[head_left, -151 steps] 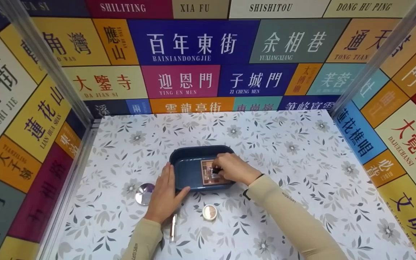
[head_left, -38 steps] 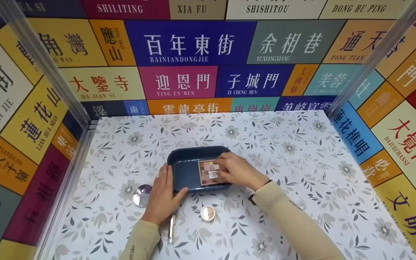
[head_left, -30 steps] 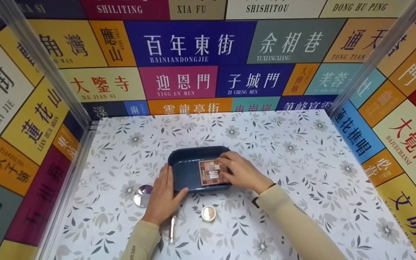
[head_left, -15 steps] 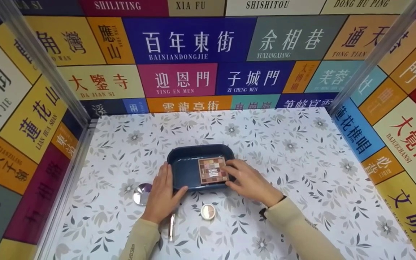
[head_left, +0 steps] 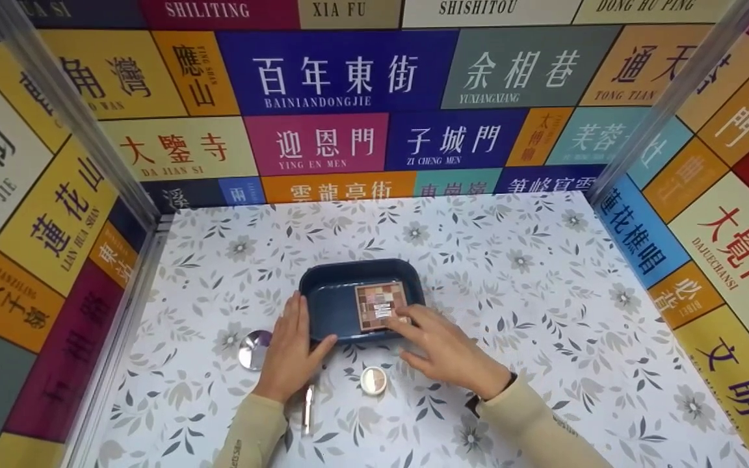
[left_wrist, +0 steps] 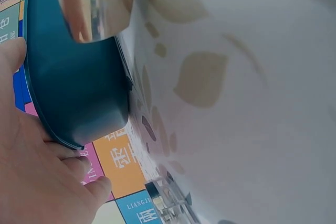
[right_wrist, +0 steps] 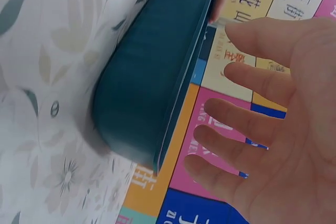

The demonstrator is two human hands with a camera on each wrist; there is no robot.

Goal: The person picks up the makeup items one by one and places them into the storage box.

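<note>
Right in the middle of the table (head_left: 543, 312), which wears a grey-and-white leaf-and-flower print, sits a dark blue tray (head_left: 332, 305), boxed in on three sides by walls (head_left: 348, 84) plastered with colourful street-name signs in Chinese and pinyin. Shiny metal posts (head_left: 69, 123) run up the corners.

Inside the tray, pushed to its right half, lies a square eyeshadow palette (head_left: 381, 304) with pink and brown pans. The left hand (head_left: 293, 351) rests flat against the tray's near left corner, thumb along the front rim, fingers straight, bracing rather than clamping it. The right hand (head_left: 446, 351) is released, fingers spread and relaxed, hovering over the tray's near right edge with one fingertip about at the palette's corner; I can't tell if it actually touches. The right wrist view shows the same open palm beside the tray wall.

My guess is the step is settling the palette in the tray, so keep the left hand steadying the rim and lift the right one straight off so nothing gets nudged.

Smaller stuff on the table: a round silver compact (head_left: 255, 349) left of the left hand, a small round two-tone powder pot (head_left: 373, 380) between the wrists, and a slim silver tube (head_left: 309, 408) by the left wrist.
</note>
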